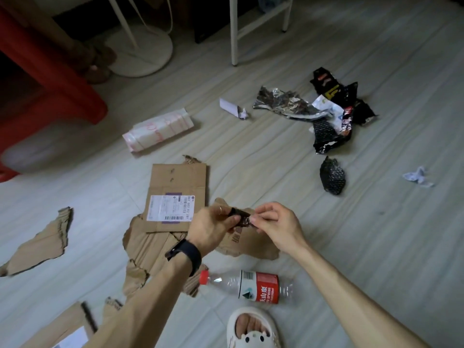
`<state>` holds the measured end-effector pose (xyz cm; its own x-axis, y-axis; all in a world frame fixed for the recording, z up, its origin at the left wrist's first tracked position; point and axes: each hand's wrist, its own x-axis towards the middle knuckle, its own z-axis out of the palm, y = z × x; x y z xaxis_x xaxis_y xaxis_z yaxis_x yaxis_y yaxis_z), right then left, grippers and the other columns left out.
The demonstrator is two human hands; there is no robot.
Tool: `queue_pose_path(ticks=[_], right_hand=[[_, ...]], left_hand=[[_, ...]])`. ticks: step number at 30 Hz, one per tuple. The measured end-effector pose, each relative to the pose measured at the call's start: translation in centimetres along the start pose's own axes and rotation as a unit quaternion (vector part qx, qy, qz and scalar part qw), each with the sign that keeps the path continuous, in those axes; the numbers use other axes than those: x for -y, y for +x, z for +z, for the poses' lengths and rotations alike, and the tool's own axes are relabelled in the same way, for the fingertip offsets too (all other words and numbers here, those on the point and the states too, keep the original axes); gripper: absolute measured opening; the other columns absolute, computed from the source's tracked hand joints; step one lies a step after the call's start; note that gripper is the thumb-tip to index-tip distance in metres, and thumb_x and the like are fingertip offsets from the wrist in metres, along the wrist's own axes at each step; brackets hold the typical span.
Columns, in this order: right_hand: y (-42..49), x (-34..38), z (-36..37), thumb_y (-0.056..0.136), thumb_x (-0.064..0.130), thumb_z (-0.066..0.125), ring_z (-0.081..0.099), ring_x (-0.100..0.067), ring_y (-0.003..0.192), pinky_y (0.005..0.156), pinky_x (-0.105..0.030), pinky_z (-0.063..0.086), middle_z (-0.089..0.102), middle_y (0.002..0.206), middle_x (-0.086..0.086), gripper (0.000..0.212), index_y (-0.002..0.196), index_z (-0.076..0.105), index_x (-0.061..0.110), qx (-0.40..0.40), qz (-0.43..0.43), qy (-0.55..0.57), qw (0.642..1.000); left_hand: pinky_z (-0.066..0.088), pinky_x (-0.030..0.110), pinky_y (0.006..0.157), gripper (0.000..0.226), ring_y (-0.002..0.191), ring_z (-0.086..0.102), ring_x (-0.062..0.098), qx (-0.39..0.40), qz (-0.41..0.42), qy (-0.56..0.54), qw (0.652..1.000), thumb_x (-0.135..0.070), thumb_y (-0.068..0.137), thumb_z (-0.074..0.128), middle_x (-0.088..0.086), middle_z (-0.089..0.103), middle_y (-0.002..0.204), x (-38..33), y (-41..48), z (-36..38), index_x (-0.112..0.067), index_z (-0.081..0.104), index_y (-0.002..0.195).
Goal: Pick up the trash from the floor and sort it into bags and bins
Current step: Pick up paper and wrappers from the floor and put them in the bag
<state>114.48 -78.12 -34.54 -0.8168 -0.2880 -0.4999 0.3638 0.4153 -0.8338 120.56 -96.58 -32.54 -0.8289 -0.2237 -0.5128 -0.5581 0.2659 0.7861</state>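
A pale, wood-patterned floor (376, 234) fills the view. It is bordered at the far side by a red piece of furniture (50, 84), a round white stand base (143, 54) and a white metal frame (233, 28). Trash is scattered across it:

- a flattened cardboard sheet (179, 182) bearing a shipping label, just ahead of the hands
- a torn cardboard piece (42, 244) well off to the left
- a plastic bottle (246, 286) lying on its side near a white slipper (253, 330)
- a heap of foil wrappers (326, 109) farther off to the right
- a black pouch (332, 177) and a crumpled paper (418, 177) to the right of the hands

A small dark wrapper (239, 218) is held clear of the floor, above the torn cardboard, between the two hands. It is pinched at its left end by the curled thumb and fingers of the left hand (213, 229), on whose wrist a black band (187, 254) is worn. Its right end is pinched by the fingertips of the right hand (278, 224). Its long axis therefore runs roughly left to right, from one set of fingertips to the other, and neither hand is the nearer, since both are touching it.

The wrapper appears to be handled or flattened before sorting, though this cannot be confirmed. No bag or bin is shown, so the direction in which the wrapper must be carried cannot be told. Whichever hand lets go, the piece would be left hanging from the other by one end. The remaining litter is judged to be not yet sorted, with the bottle lying closest below the forearms.
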Motion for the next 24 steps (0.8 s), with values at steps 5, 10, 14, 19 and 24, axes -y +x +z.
queue_pose_path(ticks=[5, 10, 14, 19, 24], right_hand=[[8.4, -1.4, -7.1, 0.088, 0.038, 0.067, 0.036, -0.036, 0.133, 0.11, -0.039, 0.033, 0.033, 0.153, -0.011, 0.052, 0.135, 0.05, 0.02, -0.235, 0.024, -0.298, 0.925], [13.4, -5.1, -12.8, 0.097, 0.048, 0.048, 0.012, -0.038, 0.149, 0.118, -0.042, 0.017, 0.001, 0.165, -0.014, 0.072, 0.157, 0.013, 0.028, -0.179, 0.178, -0.382, 0.889], [12.1, -6.5, -10.5, 0.097, 0.025, 0.058, 0.053, -0.042, 0.112, 0.097, -0.04, 0.044, 0.057, 0.132, -0.019, 0.035, 0.13, 0.061, 0.015, -0.205, 0.036, -0.451, 0.868], [7.9, 0.2, -0.7, 0.091, 0.009, 0.069, 0.071, -0.025, 0.08, 0.067, -0.026, 0.058, 0.074, 0.098, -0.014, 0.011, 0.102, 0.071, 0.008, -0.008, 0.031, 0.008, 0.999], [5.8, 5.0, 6.4, 0.088, -0.001, 0.069, 0.071, -0.023, 0.075, 0.06, -0.022, 0.053, 0.075, 0.089, -0.015, 0.015, 0.099, 0.069, 0.009, 0.158, 0.009, 0.121, 0.98]], left_hand=[[0.051, 0.018, 0.054, 0.018, 0.071, 0.069, 0.008, -0.055, -0.013, 0.049, 0.997, -0.031, 0.093, 0.065, -0.008, 0.072, 0.088, 0.4, 1.6, -3.5, -0.022, 0.067, 0.108], [0.043, 0.022, 0.058, 0.01, 0.075, 0.066, 0.007, -0.093, -0.016, 0.075, 0.993, -0.033, 0.093, 0.063, -0.009, 0.071, 0.088, 0.5, 2.3, -5.6, -0.027, 0.067, 0.1], [0.047, 0.023, 0.072, 0.011, 0.092, 0.065, 0.007, -0.061, -0.028, 0.047, 0.997, -0.034, 0.09, 0.067, -0.012, 0.071, 0.095, 0.6, 2.7, -5.8, -0.027, 0.069, 0.098], [0.044, 0.023, 0.083, 0.022, 0.09, 0.058, -0.005, -0.021, -0.067, -0.053, 0.996, -0.029, 0.082, 0.076, -0.024, 0.064, 0.09, 0.4, 3.3, -5.9, -0.009, 0.07, 0.091], [0.057, 0.037, 0.083, 0.019, 0.086, 0.071, 0.03, 0.008, -0.078, -0.243, 0.967, -0.011, 0.084, 0.075, 0.018, 0.073, 0.091, -0.1, 3.5, -7.5, -0.004, 0.058, 0.08]])
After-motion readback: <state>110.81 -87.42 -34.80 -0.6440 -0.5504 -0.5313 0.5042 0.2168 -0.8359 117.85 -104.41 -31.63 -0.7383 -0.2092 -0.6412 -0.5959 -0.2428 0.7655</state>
